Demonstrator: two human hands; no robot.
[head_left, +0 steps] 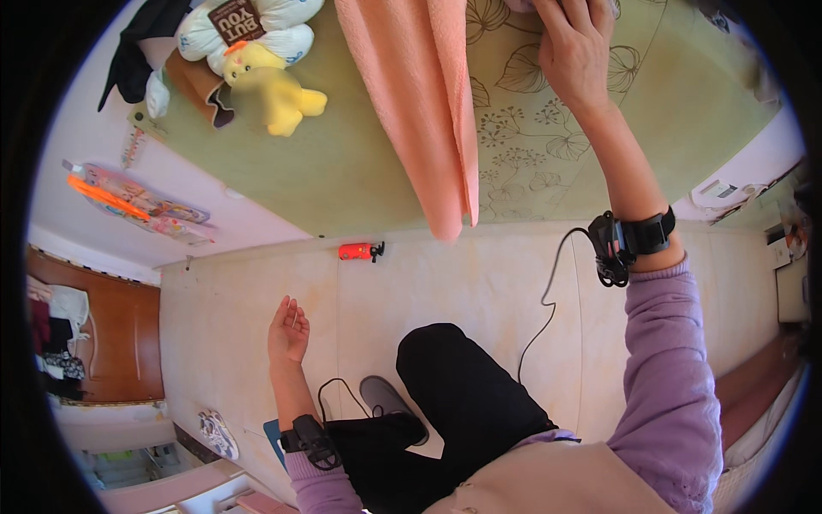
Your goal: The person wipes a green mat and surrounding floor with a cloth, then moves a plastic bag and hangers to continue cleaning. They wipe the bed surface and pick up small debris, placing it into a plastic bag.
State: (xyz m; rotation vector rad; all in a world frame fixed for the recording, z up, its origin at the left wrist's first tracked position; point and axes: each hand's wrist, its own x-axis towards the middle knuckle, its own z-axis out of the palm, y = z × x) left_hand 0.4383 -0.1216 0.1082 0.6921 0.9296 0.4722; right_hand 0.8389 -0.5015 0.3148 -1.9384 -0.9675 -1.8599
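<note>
Pale thing (521, 4) lies under right grip (575, 34), partly out of view; whether pinched, cannot tell. Pink towel (411, 94) left of that grip, on green surface (325, 171). Left grip (289, 332) hangs loosely spread above floor (479, 283).

At the top edge, right of centre, the right hand (577, 58) has its fingers (556, 17) cut off; the pale thing (519, 4) beneath them is unclear. The pink towel (419, 103) is cropped above. Upper left, the yellow toy (295, 104) is partly blurred.
</note>
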